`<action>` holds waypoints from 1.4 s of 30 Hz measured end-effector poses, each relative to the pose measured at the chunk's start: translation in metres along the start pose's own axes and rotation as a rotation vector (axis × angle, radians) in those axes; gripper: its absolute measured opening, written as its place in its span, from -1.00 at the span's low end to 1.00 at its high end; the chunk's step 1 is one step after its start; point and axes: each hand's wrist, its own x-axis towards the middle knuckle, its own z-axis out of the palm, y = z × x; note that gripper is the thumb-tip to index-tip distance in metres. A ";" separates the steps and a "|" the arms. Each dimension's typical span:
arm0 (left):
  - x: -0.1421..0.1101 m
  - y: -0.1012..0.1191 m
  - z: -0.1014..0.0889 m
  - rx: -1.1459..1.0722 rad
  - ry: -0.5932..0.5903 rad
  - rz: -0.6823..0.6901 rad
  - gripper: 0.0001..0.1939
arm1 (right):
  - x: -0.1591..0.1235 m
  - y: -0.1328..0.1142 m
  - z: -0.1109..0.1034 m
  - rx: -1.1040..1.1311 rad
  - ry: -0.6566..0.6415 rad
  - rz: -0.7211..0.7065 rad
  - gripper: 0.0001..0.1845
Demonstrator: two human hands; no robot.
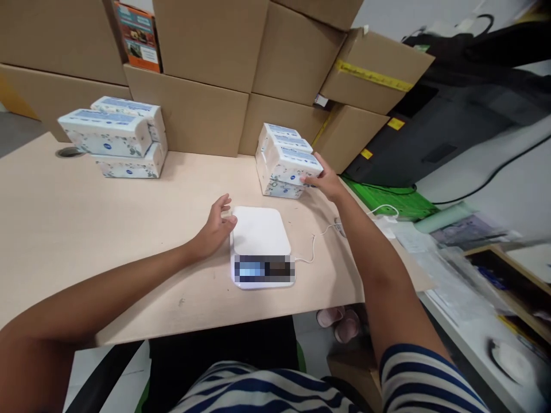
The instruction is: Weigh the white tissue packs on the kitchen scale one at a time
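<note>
A white digital scale (260, 232) lies near the table's front edge, its plate bare and its display blurred out. Beside the scale's left edge is my left hand (213, 226), fingers apart and holding nothing; the thumb is at the edge of the plate. Farther back on the right, my right hand (326, 180) grips the right end of a tissue pack (293, 166), thumb in front and fingers behind. That white, leaf-printed pack is on top of a stack with several like it. A second stack of tissue packs (107, 135) stands at the back left.
Cardboard boxes (193, 115) wall off the table's rear. The scale's white cable (313, 248) runs right across the wooden table (189, 189). Right of the table are a green surface (396, 201) and a dark machine (400, 137). A cable hole (71, 152) sits far left.
</note>
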 end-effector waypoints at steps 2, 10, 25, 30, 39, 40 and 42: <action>0.001 -0.003 0.003 -0.037 0.031 -0.009 0.06 | -0.003 0.002 0.005 -0.022 0.028 -0.002 0.46; 0.001 0.007 0.008 -0.078 0.005 -0.044 0.04 | -0.011 0.000 0.012 -0.181 0.129 0.016 0.27; -0.006 0.016 0.023 -0.020 0.002 -0.056 -0.11 | 0.020 -0.133 0.198 -0.537 -0.038 -0.656 -0.21; -0.013 0.019 0.020 0.037 -0.015 -0.060 -0.17 | 0.047 -0.196 0.328 -0.582 -0.385 -0.568 -0.03; -0.018 0.027 0.016 0.021 -0.048 -0.107 -0.23 | 0.052 -0.212 0.424 -0.528 -0.452 -0.550 -0.10; -0.018 0.028 0.016 0.024 -0.046 -0.102 -0.25 | 0.051 -0.207 0.426 -0.498 -0.427 -0.570 -0.15; -0.018 0.029 0.016 0.036 -0.044 -0.097 -0.29 | 0.048 -0.197 0.429 -0.434 -0.389 -0.569 -0.18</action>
